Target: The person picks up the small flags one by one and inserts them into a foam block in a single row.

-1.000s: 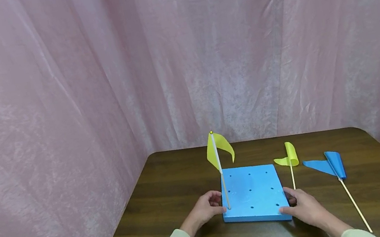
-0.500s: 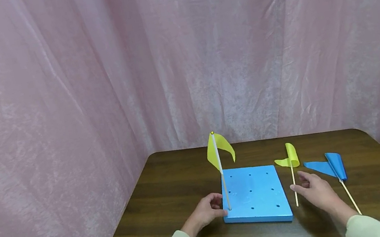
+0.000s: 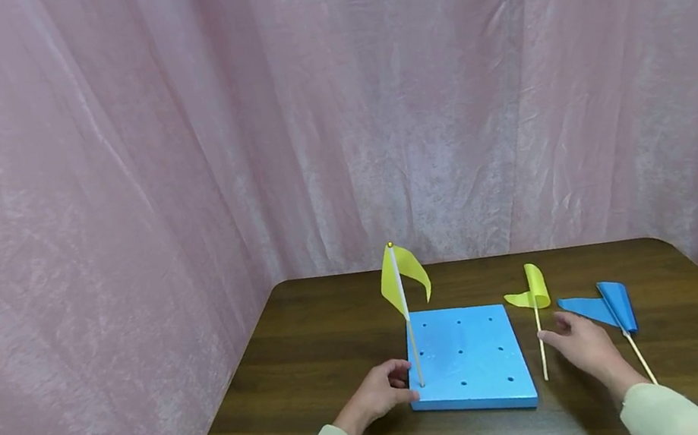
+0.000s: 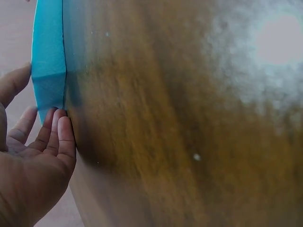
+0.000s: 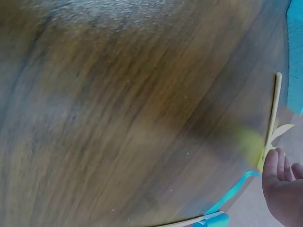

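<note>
A blue foam board [image 3: 471, 351] with rows of small holes lies on the table. A yellow flag [image 3: 392, 283] stands upright in its front-left hole. My left hand [image 3: 378, 391] holds the board's front-left corner, thumb on the top and fingers along the side; the left wrist view shows these fingers against the blue edge [image 4: 49, 56]. My right hand [image 3: 586, 347] is over the stick of a second yellow flag [image 3: 537, 286], which lies right of the board. Its thumb reaches the stick, with the fingers apart from the thumb. In the right wrist view its fingertips hide part of that flag.
A blue flag [image 3: 619, 307] lies on the wooden table [image 3: 310, 316] to the right, its stick partly behind my right forearm. Pink curtains [image 3: 331, 112] hang behind and beside the table.
My right hand has let go of the board's right edge and moved right to the lying yellow flag's stick. My left hand stays at the board's corner.
</note>
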### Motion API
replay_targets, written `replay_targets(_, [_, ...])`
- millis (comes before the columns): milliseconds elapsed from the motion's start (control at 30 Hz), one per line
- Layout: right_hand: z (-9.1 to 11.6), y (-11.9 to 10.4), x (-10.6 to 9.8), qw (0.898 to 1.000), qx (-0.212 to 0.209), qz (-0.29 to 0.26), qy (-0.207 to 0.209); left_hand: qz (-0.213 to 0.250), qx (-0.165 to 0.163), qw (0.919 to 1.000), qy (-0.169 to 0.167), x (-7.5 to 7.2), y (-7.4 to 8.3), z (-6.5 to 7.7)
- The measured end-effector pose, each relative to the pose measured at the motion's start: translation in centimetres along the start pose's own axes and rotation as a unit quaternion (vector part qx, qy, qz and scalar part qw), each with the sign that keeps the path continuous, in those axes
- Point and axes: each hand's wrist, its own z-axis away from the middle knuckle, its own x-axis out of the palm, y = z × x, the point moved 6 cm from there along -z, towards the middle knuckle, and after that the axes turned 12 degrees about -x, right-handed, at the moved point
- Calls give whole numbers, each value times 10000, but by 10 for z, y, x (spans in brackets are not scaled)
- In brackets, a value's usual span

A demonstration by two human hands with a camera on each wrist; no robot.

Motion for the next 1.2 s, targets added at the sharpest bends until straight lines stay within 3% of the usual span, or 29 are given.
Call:
replay_targets(600, [-14, 13, 10, 9990, 144, 332, -264, 73, 100, 9999, -45, 1, -2, -2])
replay_targets(1200, [-18, 26, 15, 9988, 279, -357, -190, 85, 58, 9999, -37, 1, 0, 1])
